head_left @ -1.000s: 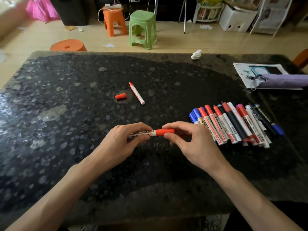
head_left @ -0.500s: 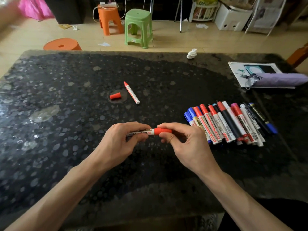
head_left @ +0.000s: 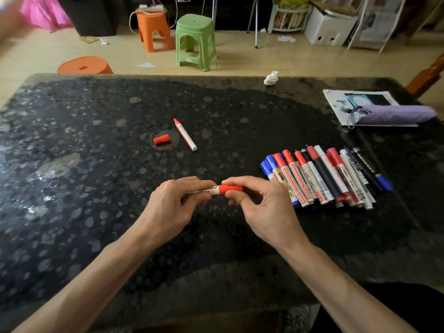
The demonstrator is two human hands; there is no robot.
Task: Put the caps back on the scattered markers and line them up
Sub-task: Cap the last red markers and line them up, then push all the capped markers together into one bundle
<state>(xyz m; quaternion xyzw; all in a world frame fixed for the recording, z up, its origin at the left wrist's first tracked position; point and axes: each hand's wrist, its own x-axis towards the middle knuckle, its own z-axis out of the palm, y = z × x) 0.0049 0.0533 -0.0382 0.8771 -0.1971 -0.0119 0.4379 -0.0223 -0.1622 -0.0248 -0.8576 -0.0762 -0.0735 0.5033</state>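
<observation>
Your left hand (head_left: 168,203) grips the marker barrel (head_left: 199,191) while your right hand (head_left: 259,203) pinches its red cap (head_left: 231,189) at frame centre, seating it squarely.

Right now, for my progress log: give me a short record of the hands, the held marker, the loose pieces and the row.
left hand: holds marker by its barrel
right hand: pinches red cap on that marker's end
loose marker: uncapped, beyond the hands
loose cap: red, left of it, not touching
row: markers side by side, right of the hands
</observation>
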